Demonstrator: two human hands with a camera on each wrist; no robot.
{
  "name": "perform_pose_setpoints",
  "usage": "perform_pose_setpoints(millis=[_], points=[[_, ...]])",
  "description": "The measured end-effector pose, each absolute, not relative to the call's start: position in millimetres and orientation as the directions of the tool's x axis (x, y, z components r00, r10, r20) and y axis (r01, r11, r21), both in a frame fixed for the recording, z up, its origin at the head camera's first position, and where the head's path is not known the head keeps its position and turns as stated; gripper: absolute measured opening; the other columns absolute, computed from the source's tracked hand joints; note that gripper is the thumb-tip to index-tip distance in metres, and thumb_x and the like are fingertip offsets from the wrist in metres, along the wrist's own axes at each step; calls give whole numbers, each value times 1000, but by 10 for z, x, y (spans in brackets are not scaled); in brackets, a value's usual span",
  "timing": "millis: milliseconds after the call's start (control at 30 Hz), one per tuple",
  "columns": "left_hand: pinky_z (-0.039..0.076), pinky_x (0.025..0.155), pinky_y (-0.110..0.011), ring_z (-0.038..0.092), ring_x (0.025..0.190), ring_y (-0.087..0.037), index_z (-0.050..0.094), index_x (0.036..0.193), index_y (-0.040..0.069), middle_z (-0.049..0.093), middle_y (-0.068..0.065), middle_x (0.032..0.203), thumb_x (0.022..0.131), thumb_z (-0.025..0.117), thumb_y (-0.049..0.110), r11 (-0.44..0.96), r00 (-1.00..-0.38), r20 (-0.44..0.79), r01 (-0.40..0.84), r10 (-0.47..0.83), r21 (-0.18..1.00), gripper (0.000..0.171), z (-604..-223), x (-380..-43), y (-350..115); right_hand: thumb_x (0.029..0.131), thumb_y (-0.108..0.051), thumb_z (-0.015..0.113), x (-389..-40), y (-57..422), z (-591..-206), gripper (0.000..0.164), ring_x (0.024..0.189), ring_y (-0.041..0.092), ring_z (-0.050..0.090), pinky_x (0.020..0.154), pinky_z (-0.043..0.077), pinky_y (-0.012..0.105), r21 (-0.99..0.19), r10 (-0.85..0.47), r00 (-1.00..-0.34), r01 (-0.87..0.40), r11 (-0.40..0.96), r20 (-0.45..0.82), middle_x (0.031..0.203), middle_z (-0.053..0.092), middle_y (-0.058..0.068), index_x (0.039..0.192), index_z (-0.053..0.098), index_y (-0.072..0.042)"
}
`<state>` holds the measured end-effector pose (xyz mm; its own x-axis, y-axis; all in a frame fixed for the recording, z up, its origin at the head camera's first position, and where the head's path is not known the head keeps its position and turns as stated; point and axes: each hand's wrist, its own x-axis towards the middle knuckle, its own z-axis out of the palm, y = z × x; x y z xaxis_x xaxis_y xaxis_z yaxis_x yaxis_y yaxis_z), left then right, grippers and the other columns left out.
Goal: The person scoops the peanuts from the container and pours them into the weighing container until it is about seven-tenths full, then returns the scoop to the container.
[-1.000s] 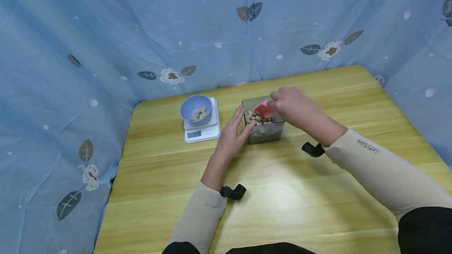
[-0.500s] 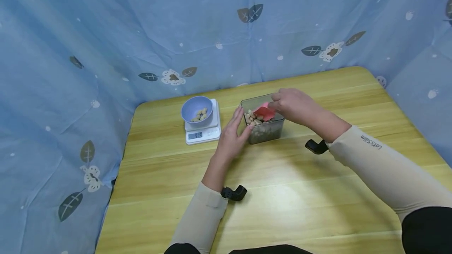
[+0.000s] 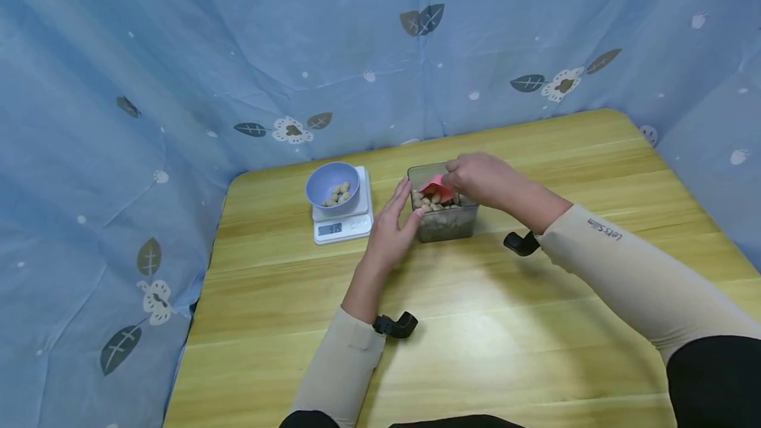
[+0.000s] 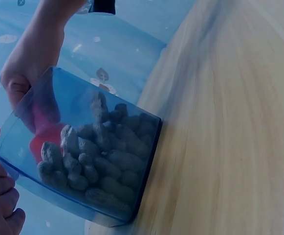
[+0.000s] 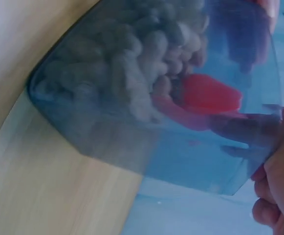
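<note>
My right hand (image 3: 478, 179) grips the handle of a small pink-red scoop (image 3: 436, 188), reaching over the right rim of a grey see-through box (image 3: 447, 224). Unshelled peanuts (image 4: 107, 161) fill the lower part of that box. In the right wrist view the bowl of the scoop lies against the peanuts, and the fingers show through the wall. My left hand (image 3: 390, 230) rests against the near left corner of the box, fingers fairly straight along the left side and thumb at the front.
To the left a white kitchen scale (image 3: 343, 228) bears a lilac bowl (image 3: 321, 183) with several peanuts in it. Its display appears to read 91.5 or 915. Everything stands on a wood-grain table (image 3: 273, 322), with a blue patterned curtain (image 3: 362, 38) behind.
My right hand has moved slightly left and down with the scoop, which now sits lower among the peanuts. My left hand stays at the box. The bowl and scale look the same.
</note>
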<state>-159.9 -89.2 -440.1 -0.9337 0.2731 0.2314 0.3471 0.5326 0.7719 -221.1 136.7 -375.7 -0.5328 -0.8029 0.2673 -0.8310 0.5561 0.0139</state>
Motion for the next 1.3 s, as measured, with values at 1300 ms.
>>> perform_pose_setpoints(millis=[1300], points=[[25, 121, -42, 26, 148, -16, 27, 157, 24, 18, 17, 162, 102, 46, 43, 562, -941, 197, 323, 274, 762, 61, -4352, -1555, -885, 96, -15, 64, -2030, 1380, -3627, 22, 74, 22, 56, 66, 47, 38, -409, -500, -865, -466, 785, 26, 91, 68, 10, 114, 74, -9]])
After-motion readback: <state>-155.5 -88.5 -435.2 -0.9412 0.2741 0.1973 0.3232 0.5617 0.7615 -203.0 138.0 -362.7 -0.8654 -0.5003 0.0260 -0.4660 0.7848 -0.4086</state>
